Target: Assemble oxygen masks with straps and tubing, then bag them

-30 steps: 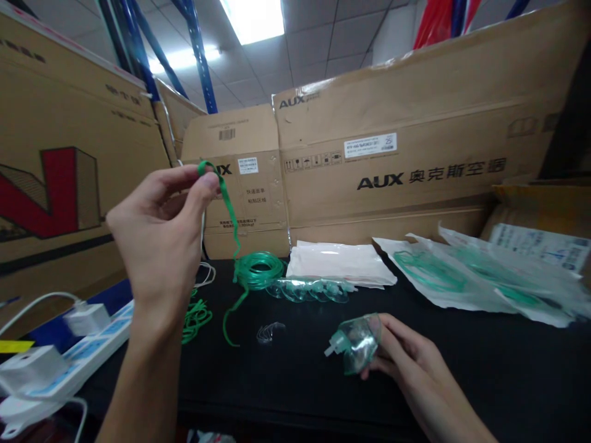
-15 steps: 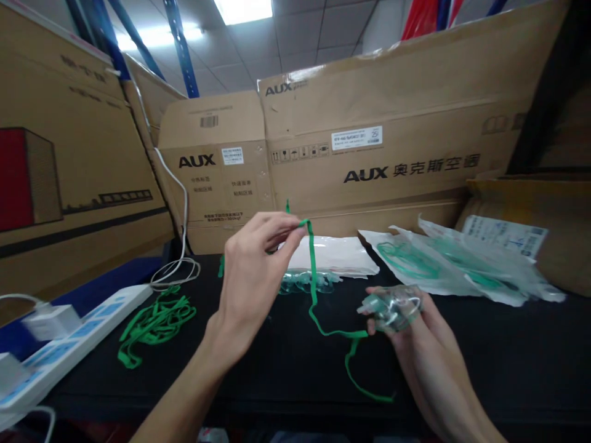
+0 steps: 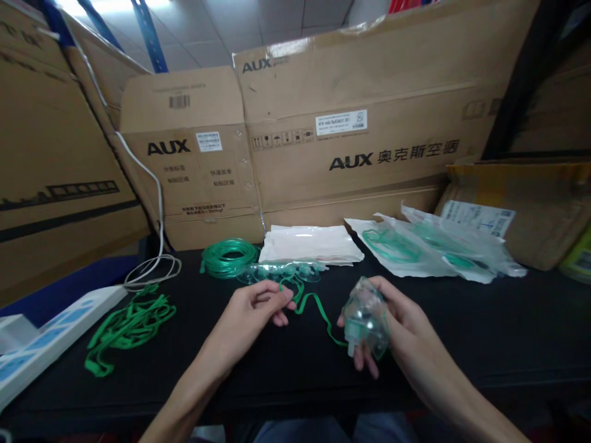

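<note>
My left hand pinches a green elastic strap between thumb and fingers, low over the black table. From there the strap runs right to a clear oxygen mask, and some of it loops just above my fingertips. My right hand is closed around the mask, whose pale green connector points down toward me. Behind my left hand lies a row of several clear masks. A heap of green straps rests to the left.
A coil of green tubing sits at the back beside stacked white pouches. Bags with green tubing lie at back right, near a cardboard box. A white power strip borders the left; large cartons wall the back.
My left hand has come down with the strap, which now hangs less stretched. The mask has turned in my right hand so its connector faces down. The camera view has shifted.
</note>
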The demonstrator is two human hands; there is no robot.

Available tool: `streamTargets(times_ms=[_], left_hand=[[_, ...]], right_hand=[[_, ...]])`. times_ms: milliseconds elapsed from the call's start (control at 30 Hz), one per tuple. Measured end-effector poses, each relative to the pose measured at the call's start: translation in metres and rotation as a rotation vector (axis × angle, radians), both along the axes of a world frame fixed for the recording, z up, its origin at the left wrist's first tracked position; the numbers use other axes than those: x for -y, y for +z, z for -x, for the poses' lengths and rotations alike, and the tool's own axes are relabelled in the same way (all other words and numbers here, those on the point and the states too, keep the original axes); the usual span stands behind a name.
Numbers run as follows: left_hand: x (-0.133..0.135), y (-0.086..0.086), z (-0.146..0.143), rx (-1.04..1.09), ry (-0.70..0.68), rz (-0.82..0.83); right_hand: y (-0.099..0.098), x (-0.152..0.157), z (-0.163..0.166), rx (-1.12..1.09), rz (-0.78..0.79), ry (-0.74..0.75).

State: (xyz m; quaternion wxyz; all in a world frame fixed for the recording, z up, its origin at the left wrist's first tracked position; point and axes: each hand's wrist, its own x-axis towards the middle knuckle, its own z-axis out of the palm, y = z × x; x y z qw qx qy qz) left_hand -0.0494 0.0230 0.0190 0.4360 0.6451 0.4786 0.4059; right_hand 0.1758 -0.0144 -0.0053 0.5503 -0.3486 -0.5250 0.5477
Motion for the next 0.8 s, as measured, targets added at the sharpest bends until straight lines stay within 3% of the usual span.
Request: streamTargets(times_ms=[133,333,400,567,800], left_hand=[[0.006,-0.012,0.004,-0.003,-0.092,0.185],[0.021,-0.020,0.005,-0.198,-0.206,0.247],[0.025,-0.020,0.003,-0.331,-0.140,0.204],[0.031,-0.015,0.002,-0.644,0.066,-0.107],[0.031,-0.015,0.013,-0.717,0.123,-0.142]], right_hand=[[-0.011,-0.006,0.008,0.067,0.008,0.119],[-0.017,-0.012,0.008,0.111,0.034,0.119],[-0.017,-0.011,0.008,0.132,0.035,0.124],[-0.016,-0.010,0.008,0.149,0.030,0.128],[-0.020,-0.012,0.008,0.157,0.014,0.119]])
